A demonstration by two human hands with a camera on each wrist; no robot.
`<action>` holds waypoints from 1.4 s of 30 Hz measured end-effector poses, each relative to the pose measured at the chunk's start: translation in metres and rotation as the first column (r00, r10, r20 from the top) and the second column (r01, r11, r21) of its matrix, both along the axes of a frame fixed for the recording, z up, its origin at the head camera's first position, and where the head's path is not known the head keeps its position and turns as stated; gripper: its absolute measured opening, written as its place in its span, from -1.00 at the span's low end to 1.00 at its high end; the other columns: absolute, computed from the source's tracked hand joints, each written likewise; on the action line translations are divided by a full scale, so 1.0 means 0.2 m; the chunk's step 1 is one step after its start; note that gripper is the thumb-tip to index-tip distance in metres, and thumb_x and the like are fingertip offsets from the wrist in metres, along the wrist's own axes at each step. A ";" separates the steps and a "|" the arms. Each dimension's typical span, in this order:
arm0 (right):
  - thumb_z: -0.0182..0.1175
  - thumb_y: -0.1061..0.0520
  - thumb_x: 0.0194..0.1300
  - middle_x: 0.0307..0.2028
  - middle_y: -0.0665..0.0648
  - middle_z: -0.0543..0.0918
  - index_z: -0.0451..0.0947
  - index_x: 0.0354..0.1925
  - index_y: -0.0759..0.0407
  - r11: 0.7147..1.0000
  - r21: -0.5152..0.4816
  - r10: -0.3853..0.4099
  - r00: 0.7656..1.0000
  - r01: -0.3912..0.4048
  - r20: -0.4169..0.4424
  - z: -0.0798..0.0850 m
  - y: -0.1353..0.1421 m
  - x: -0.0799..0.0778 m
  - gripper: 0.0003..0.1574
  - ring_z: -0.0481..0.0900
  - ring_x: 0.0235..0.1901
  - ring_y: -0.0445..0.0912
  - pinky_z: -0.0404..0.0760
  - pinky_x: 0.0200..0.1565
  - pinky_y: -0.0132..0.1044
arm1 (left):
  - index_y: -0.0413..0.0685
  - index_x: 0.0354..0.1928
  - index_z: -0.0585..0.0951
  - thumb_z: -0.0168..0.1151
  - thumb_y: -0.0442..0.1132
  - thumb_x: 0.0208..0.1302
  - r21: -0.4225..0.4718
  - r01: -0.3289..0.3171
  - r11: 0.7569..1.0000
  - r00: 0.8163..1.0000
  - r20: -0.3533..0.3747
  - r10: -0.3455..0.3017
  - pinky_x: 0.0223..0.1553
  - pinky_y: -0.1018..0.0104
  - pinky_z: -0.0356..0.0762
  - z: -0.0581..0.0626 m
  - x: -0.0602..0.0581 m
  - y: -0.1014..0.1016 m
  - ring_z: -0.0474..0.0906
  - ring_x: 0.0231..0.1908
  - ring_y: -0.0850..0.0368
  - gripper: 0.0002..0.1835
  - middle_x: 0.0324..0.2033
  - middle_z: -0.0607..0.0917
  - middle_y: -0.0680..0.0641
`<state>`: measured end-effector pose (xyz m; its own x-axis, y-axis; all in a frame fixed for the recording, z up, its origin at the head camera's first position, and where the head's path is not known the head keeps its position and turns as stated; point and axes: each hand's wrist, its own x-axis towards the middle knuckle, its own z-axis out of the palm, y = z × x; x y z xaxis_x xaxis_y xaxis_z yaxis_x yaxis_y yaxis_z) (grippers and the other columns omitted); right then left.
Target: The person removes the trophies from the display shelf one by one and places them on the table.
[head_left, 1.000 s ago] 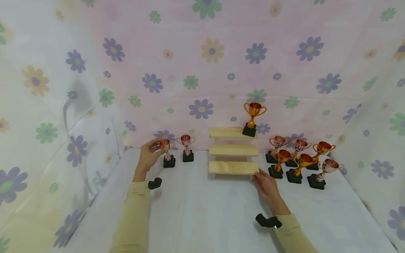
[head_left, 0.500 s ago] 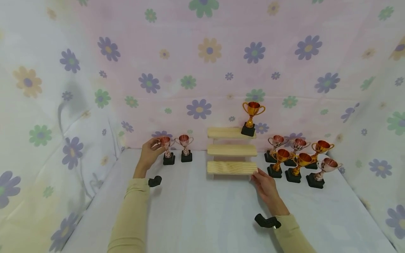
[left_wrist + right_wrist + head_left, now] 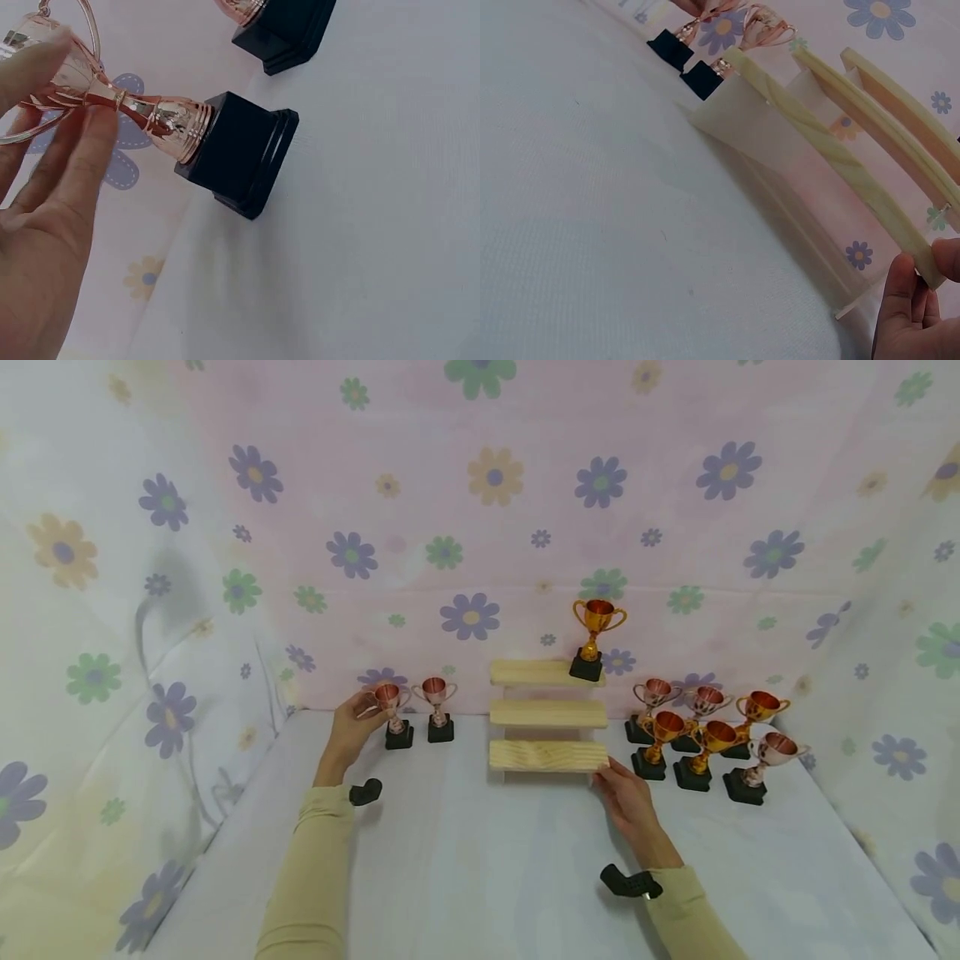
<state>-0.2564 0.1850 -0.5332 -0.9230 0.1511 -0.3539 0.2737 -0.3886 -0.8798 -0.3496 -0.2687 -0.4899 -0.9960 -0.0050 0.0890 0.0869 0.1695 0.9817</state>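
Observation:
My left hand [image 3: 350, 732] grips a rose-gold trophy cup [image 3: 394, 706] by its bowl, thumb on one side and fingers on the other in the left wrist view. Its black base [image 3: 232, 150] is down by the white tabletop. Just right of it stands a second rose-gold trophy [image 3: 437, 706]. My right hand [image 3: 628, 797] pinches the right end of the lowest wooden step of a three-step display stand [image 3: 547, 756], thumb above and fingers below. One gold trophy [image 3: 593, 635] stands at the right end of the top step.
Right of the stand, several gold and rose-gold trophies [image 3: 699, 752] stand close together on the white tabletop [image 3: 480, 868]. Flower-printed cloth [image 3: 405, 510] hangs at the back and both sides. A black wrist device [image 3: 630, 882] sticks out at the right cuff.
The view has shifted slightly. Both hands keep their holds, and the trophies and stand stay in place.

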 end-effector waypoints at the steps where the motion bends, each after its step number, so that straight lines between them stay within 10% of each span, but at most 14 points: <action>1: -0.03 0.22 0.60 0.51 0.29 0.20 0.01 0.57 0.32 1.000 0.000 0.000 1.000 0.000 -0.002 0.00 0.00 0.00 -0.28 0.53 -0.01 -0.28 0.58 0.11 -0.56 | -0.30 0.43 0.31 0.35 -0.37 0.34 -0.005 0.004 1.000 1.000 0.009 -0.004 0.00 0.62 0.56 0.00 0.00 0.00 0.40 0.34 -0.24 -0.32 0.31 0.45 -0.34; 6: -0.04 0.22 0.61 0.50 0.28 0.21 0.01 0.58 0.30 1.000 -0.001 0.009 1.000 -0.009 0.001 0.00 0.00 0.00 -0.29 0.51 0.04 -0.24 0.58 0.12 -0.54 | -0.19 0.57 0.10 0.35 -0.38 0.33 0.010 -0.025 1.000 0.999 0.024 0.025 0.24 0.43 0.52 -0.01 0.04 -0.01 0.28 0.45 -0.20 -0.12 0.46 0.31 -0.32; 9: -0.05 0.21 0.61 0.50 0.27 0.23 0.01 0.58 0.29 1.000 -0.004 0.009 1.000 -0.009 0.004 0.00 0.00 0.00 -0.30 0.50 0.09 -0.20 0.58 0.13 -0.53 | -0.14 0.59 0.08 0.34 -0.39 0.34 0.154 -0.145 0.977 0.985 -0.066 0.156 0.31 0.39 0.48 0.00 0.08 0.01 0.25 0.46 -0.16 -0.11 0.48 0.29 -0.30; 11: -0.06 0.21 0.61 0.51 0.27 0.22 0.01 0.58 0.30 1.000 -0.004 0.010 1.000 -0.010 -0.002 0.00 0.01 0.00 -0.30 0.48 0.12 -0.18 0.57 0.14 -0.52 | -0.18 0.55 0.17 0.32 -0.41 0.35 0.301 -0.228 0.926 0.944 -0.165 0.287 0.29 0.42 0.47 0.02 0.10 0.06 0.30 0.42 -0.15 -0.20 0.43 0.35 -0.32; 15: -0.06 0.22 0.61 0.52 0.28 0.20 0.00 0.58 0.31 1.000 -0.003 0.021 1.000 -0.021 -0.015 -0.01 0.01 0.00 -0.29 0.48 0.12 -0.19 0.57 0.13 -0.53 | -0.34 0.34 0.41 0.29 -0.48 0.34 0.514 -0.269 0.815 0.792 -0.363 0.491 0.20 0.45 0.55 0.09 0.12 0.16 0.52 0.22 -0.06 -0.46 0.19 0.59 -0.30; 19: -0.04 0.23 0.60 0.49 0.31 0.23 0.03 0.56 0.36 1.000 0.002 0.012 1.000 -0.012 -0.029 -0.02 0.01 -0.01 -0.30 0.52 0.04 -0.22 0.60 0.07 -0.54 | -0.51 0.18 0.49 0.25 -0.54 0.33 0.537 -0.168 0.827 0.723 -0.503 0.474 0.15 0.43 0.59 0.18 0.14 0.29 0.62 0.07 0.04 -0.61 0.02 0.69 -0.24; 26: -0.05 0.26 0.59 0.47 0.29 0.24 0.06 0.55 0.36 1.000 -0.026 0.006 1.000 -0.007 -0.027 -0.01 0.01 -0.01 -0.32 0.54 -0.06 -0.30 0.59 0.06 -0.55 | -0.66 0.16 0.41 0.22 -0.61 0.27 0.443 0.090 0.892 0.765 -0.605 0.223 0.21 0.22 0.60 0.32 0.16 0.65 0.63 0.08 0.04 -0.56 0.00 0.69 -0.22; 34: -0.05 0.25 0.60 0.48 0.31 0.21 0.04 0.55 0.37 1.000 -0.028 0.006 1.000 -0.007 -0.024 0.00 0.02 -0.01 -0.32 0.55 -0.09 -0.34 0.57 0.09 -0.56 | -0.41 0.36 0.38 0.33 -0.62 0.20 0.150 0.318 0.936 0.810 -0.556 -0.187 0.36 -0.16 0.40 0.50 0.12 1.09 0.43 0.31 -0.25 -0.34 0.27 0.48 -0.42; 39: -0.03 0.27 0.59 0.45 0.32 0.25 0.08 0.53 0.40 1.000 -0.031 -0.002 1.000 0.001 -0.028 0.00 0.01 -0.01 -0.33 0.57 -0.12 -0.34 0.60 0.07 -0.55 | -0.35 0.47 0.24 0.41 -0.53 0.18 0.099 0.354 0.930 0.814 -0.522 -0.254 0.45 -0.10 0.30 0.67 0.04 1.30 0.26 0.40 -0.36 -0.16 0.41 0.29 -0.42; 42: -0.03 0.29 0.58 0.42 0.33 0.28 0.11 0.51 0.43 0.999 -0.034 -0.009 0.999 0.008 -0.031 -0.01 0.01 -0.01 -0.35 0.59 -0.16 -0.34 0.62 0.02 -0.56 | -0.27 0.52 0.17 0.47 -0.41 0.18 0.085 0.313 0.946 0.848 -0.473 -0.238 0.49 0.00 0.25 0.72 -0.01 1.41 0.22 0.43 -0.28 -0.07 0.45 0.25 -0.33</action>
